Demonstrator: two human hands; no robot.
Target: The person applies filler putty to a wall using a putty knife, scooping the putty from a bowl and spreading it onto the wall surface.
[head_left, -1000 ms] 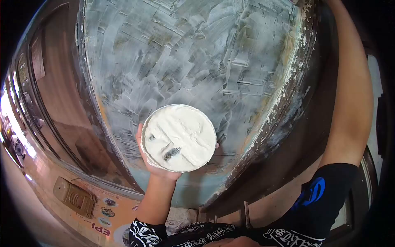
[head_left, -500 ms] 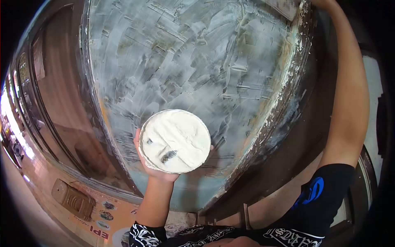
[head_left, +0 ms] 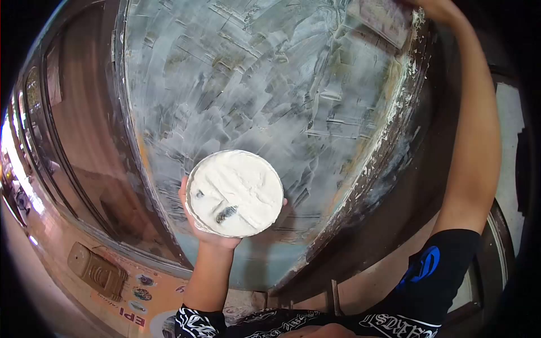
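Observation:
A round tub of white paste (head_left: 242, 188) rests in my left hand (head_left: 194, 217), whose fingers wrap round its side and underside. Dark patches show where the paste is scooped thin. Behind the tub stands a grey-blue panel (head_left: 242, 96) with streaky smears over it. My right hand (head_left: 437, 8) is at the top right edge of the frame, beside a flat, smeared blade (head_left: 386, 19) that lies against the panel's upper right. Its fingers are mostly cut off by the frame.
A dark frame edge with flaking white paint (head_left: 394, 112) runs down the panel's right side. Brown glossy doors (head_left: 84, 112) stand at the left. On the floor at lower left are a brown plastic object (head_left: 97, 270) and a printed orange sheet (head_left: 160, 290).
The tub and my left hand have shifted slightly left in view. My right hand has come a little lower into the frame, and more of the blade shows.

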